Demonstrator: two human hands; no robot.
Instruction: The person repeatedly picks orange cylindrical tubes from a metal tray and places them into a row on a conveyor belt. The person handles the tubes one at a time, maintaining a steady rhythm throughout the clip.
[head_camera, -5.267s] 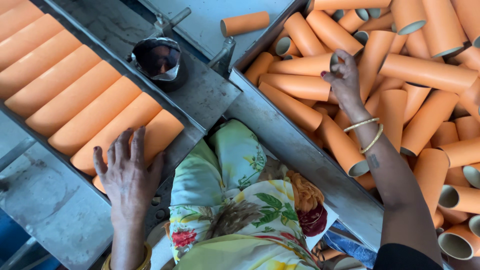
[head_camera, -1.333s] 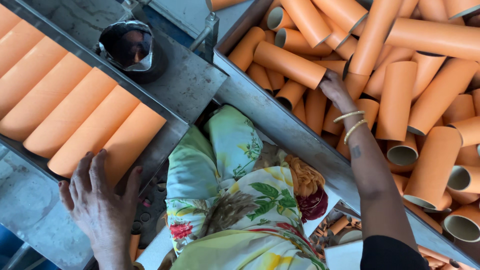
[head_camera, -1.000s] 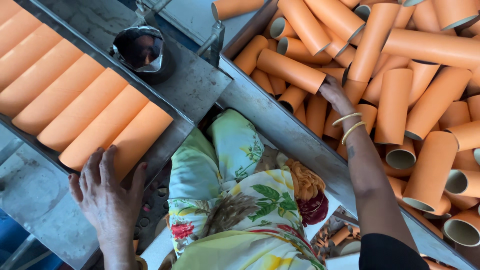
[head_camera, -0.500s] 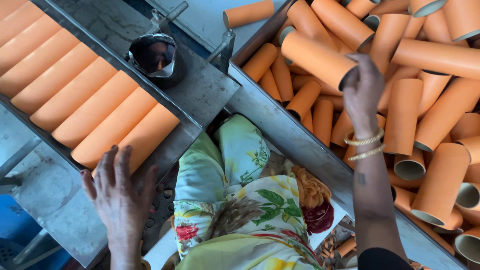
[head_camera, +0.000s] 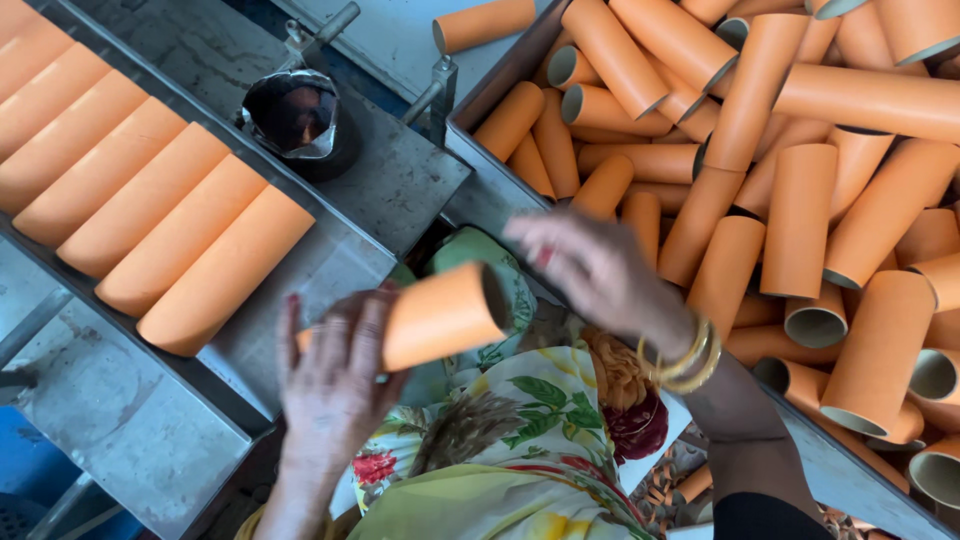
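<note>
Nearest to the camera is the person's lap in flowered cloth (head_camera: 520, 440), yellow and green with red blossoms. Just above it, the left hand (head_camera: 335, 375) now closes around one orange tube (head_camera: 440, 315); half a second ago this hand was spread open and empty near the metal edge. The tube lies almost level, with its open end toward the right hand (head_camera: 590, 265). That hand is blurred, its fingers are loosely open and it holds nothing, while before it was lifting a tube out of the bin. Gold bangles (head_camera: 680, 360) sit on its wrist. To the left, a metal tray (head_camera: 130, 430) carries a row of orange tubes (head_camera: 150, 225) lying side by side, touching each other, the same as in the earlier frames. Farther up, a small dark pot (head_camera: 300, 115) stands on the grey metal surface. On the right side, the metal bin (head_camera: 490, 190) is full of loose orange tubes (head_camera: 800, 200) piled in many directions.
</note>
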